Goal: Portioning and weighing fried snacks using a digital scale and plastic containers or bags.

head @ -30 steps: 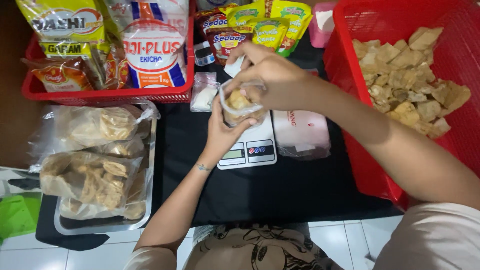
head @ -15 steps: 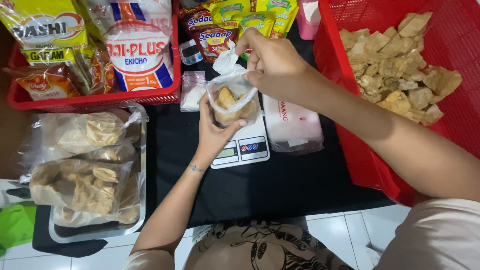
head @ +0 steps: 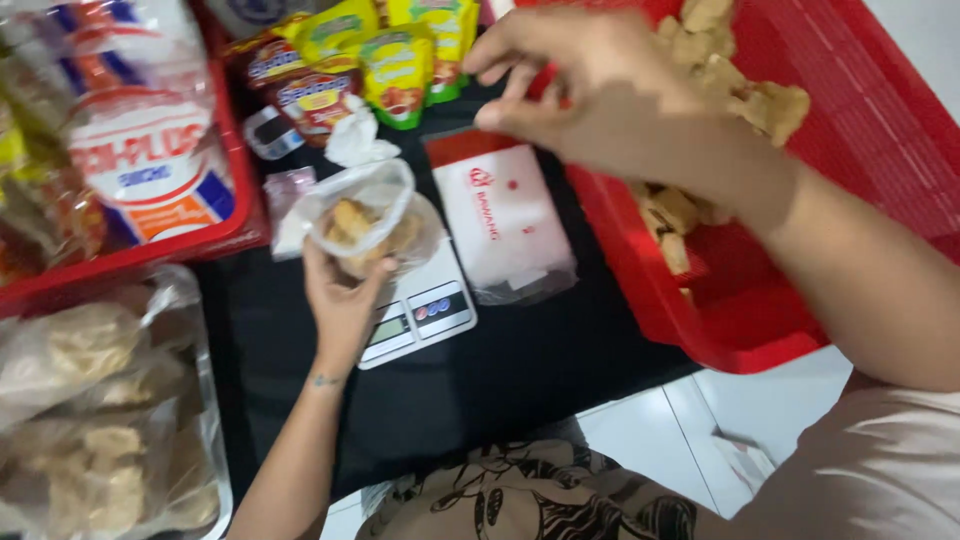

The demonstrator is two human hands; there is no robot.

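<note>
While the left hand (head: 340, 295) cups a small clear plastic bag (head: 365, 215) from below, its fingers are closed around the bag's base, holding it just over the far end of a white digital scale (head: 415, 312). That bag holds a few pale brown fried crackers, and its mouth stands open toward the far side. Further right and farther off, the right hand (head: 590, 85) hovers blurred at the near-left rim of a red basket (head: 760, 310), its fingers spread loosely apart and gripping nothing that can be made out. Loose crackers (head: 765, 100) lie heaped inside that basket, just beside the hand. Between scale and basket, a flat white packet with a red edge (head: 500, 215) lies on the black table (head: 500, 370). At the far left, a second red basket (head: 150, 250) carries large printed sacks, and red and yellow-green sachets (head: 370, 60) stand in a row at the far middle. Near left, a metal tray (head: 215, 440) holds filled clear bags of crackers (head: 90, 420), heavily blurred. A crumpled white scrap (head: 358, 140) sits just beyond the held bag.
</note>
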